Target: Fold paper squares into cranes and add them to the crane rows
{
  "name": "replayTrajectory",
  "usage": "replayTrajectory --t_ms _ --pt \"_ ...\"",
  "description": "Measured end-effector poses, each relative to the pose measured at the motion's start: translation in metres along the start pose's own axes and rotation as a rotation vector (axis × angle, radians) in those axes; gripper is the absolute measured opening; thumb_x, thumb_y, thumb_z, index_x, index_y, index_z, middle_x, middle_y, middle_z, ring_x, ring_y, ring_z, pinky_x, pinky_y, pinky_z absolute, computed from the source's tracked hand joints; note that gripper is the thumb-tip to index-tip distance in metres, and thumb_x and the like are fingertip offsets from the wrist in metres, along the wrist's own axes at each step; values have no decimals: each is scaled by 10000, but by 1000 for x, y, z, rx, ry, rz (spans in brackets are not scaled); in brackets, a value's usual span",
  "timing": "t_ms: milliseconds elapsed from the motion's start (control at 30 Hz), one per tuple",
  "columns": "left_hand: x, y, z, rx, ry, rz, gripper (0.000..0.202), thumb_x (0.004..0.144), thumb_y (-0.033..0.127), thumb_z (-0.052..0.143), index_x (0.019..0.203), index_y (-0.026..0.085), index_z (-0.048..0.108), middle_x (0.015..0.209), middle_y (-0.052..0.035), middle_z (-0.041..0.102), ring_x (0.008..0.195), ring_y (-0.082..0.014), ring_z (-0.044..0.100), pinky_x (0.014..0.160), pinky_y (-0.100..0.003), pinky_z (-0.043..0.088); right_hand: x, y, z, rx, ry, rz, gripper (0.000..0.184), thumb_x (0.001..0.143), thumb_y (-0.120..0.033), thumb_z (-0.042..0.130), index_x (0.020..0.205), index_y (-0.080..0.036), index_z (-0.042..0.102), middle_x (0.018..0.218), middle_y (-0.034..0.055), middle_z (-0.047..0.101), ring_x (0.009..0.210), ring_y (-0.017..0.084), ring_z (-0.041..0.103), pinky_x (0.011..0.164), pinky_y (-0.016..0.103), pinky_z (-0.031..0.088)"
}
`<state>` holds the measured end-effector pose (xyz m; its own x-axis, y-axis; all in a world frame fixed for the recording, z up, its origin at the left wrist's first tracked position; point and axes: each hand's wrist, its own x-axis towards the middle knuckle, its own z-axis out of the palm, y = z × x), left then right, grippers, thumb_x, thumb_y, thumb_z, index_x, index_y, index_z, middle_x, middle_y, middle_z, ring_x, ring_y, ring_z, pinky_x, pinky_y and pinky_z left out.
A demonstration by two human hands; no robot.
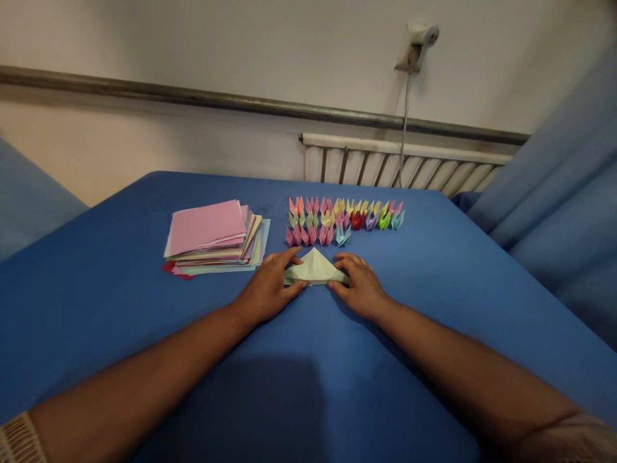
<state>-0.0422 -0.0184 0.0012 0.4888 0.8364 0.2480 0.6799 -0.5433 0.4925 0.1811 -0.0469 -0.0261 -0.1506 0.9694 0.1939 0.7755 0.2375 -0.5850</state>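
Note:
A pale green sheet of origami paper (314, 265), partly folded with a peak pointing away from me, lies on the blue table in front of me. My left hand (272, 283) grips its left end, thumb at the near edge and fingers at the far side. On the opposite end, my right hand (360, 283) holds the paper in the same way. Just beyond it stand rows of small folded paper cranes (328, 220) in pink, yellow, green, red, purple and light blue.
A stack of coloured paper (208, 228) with pink on top sits left of the cranes on the blue table (434, 276). Behind are a metal rail (216, 98), a radiator (366, 164) and a wall socket with a plugged-in cord (413, 51). Blue curtain (569, 173) hangs at the right.

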Motion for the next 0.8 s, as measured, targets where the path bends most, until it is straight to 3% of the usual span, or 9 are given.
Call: replayTrajectory --t_ms 200,267,367,433,533,600,700,800 --pt "-9 18 -7 -56 42 64 763 774 320 658 1433 199 292 1194 -83 580 1092 -247 555 960 -403 442 -6 -11 -12 8 36 -294 151 838 -173 546 972 -199 612 1206 86 566 1104 215 516 956 390 407" --pt "-13 23 -9 -29 23 145 563 819 272 605 1346 207 418 1144 -73 604 1069 -234 556 952 -396 438 -12 -18 -19 -48 -1 -348 165 839 -153 520 972 -187 612 1192 101 566 1077 225 528 931 394 420" --pt "-16 27 -11 67 -73 317 225 847 131 501 1026 208 614 1018 -55 639 1036 -218 549 957 -409 412 -17 -24 -26 44 -69 -381 122 850 -235 543 941 -185 606 1102 91 594 1002 215 564 898 376 446" --pt "-17 28 -11 104 -124 399 235 823 59 463 895 203 634 1037 -57 631 1056 -217 536 968 -423 398 -15 -22 -26 208 -47 -353 171 904 -311 486 935 -194 606 1074 79 609 1008 199 578 914 362 455" --pt "-16 27 -12 102 -160 482 260 821 42 432 818 201 638 1175 -64 595 1154 -230 492 1019 -464 366 -4 -9 -22 365 120 -204 302 967 -333 356 956 -194 625 1081 85 624 1077 192 573 939 363 456" --pt "-16 29 -14 90 -201 527 251 824 57 441 795 208 640 1238 -60 578 1242 -248 436 1065 -499 323 4 2 -18 365 187 -93 255 921 -365 467 1014 -191 629 1141 94 609 1081 202 576 868 341 491" --pt "-13 31 -19 76 -244 565 239 797 44 471 772 210 642 1313 -51 547 1345 -266 333 1105 -509 280 10 14 -11 279 135 -18 441 828 -372 616 1231 -206 553 1238 93 573 1076 207 575 856 343 488" --pt "-9 25 -23 108 -214 550 229 782 33 492 788 204 644 1377 -55 500 1382 -280 277 1109 -511 279 10 18 -7 210 24 8 604 779 -316 672 1338 -210 469 1150 69 616 957 176 594 828 324 479"
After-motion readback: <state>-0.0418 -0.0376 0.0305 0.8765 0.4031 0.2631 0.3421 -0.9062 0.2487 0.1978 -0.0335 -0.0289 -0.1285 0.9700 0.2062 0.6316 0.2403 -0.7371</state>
